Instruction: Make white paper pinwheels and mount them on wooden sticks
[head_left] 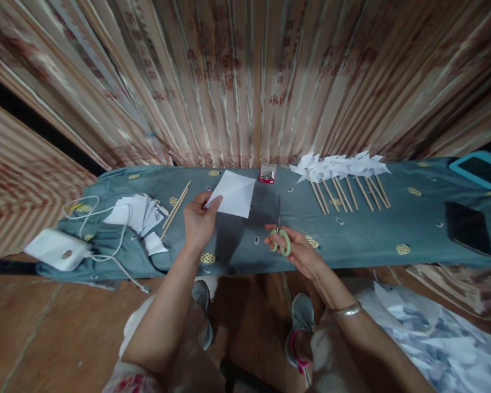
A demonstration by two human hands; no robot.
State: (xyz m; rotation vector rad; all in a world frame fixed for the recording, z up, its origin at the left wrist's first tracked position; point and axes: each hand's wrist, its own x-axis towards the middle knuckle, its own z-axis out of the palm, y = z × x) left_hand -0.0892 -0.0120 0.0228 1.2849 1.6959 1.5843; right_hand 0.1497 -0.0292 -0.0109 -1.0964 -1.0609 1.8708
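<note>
Left hand (200,221): pinching a square white paper sheet (235,192) by one corner over blue-green printed cloth (364,240), likely keeping edges free
Right hand (300,248): gripping pale-green-handled metal scissors (282,233), blades pointing away, safer I guess

white paper (235,194), green-handled scissors (287,240), teal cloth (376,234)

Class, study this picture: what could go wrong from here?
The scissors in the right hand might nick the left hand if they cut near its grip on the paper. The open red box could spill if bumped. The white cable, hanging over the table edge, might snag.
</note>
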